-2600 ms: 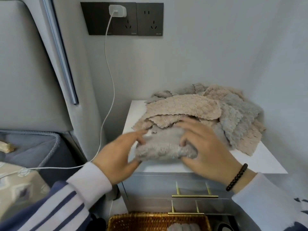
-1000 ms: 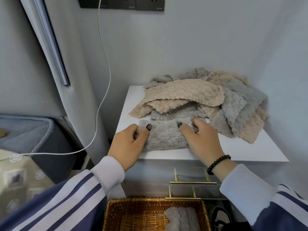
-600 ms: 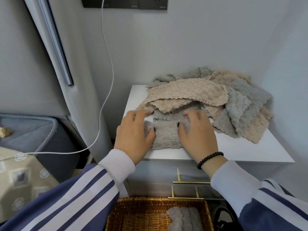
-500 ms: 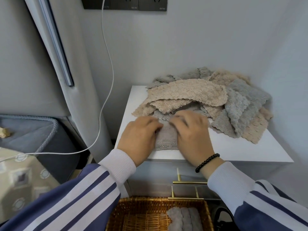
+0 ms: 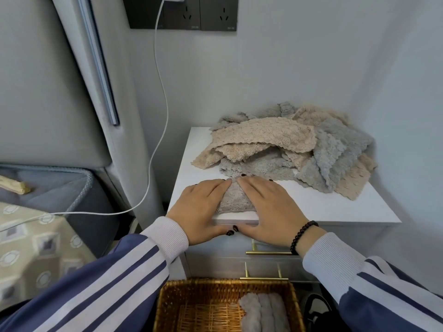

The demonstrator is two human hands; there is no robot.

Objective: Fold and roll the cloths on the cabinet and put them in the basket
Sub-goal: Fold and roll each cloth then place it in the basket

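A folded grey cloth (image 5: 233,200) lies at the front edge of the white cabinet (image 5: 335,207). My left hand (image 5: 201,207) and my right hand (image 5: 266,207) lie side by side on it, fingers straight and pressing down, thumbs over the front edge. Only a narrow wedge of the cloth shows between them. Behind, a loose pile of beige and grey cloths (image 5: 287,144) covers the back of the cabinet top. On the floor below stands a wicker basket (image 5: 225,282) holding rolled grey cloths (image 5: 263,312).
A white charger cable (image 5: 158,130) hangs from the wall socket (image 5: 184,13) to the bed at left. The padded headboard (image 5: 60,92) stands left of the cabinet, walls close behind and right. Gold drawer handles (image 5: 268,252) sit under my wrists.
The hands drew together from the ends of the grey cloth, folding it narrower. They now lie flat on it, closer to the cabinet's front edge.
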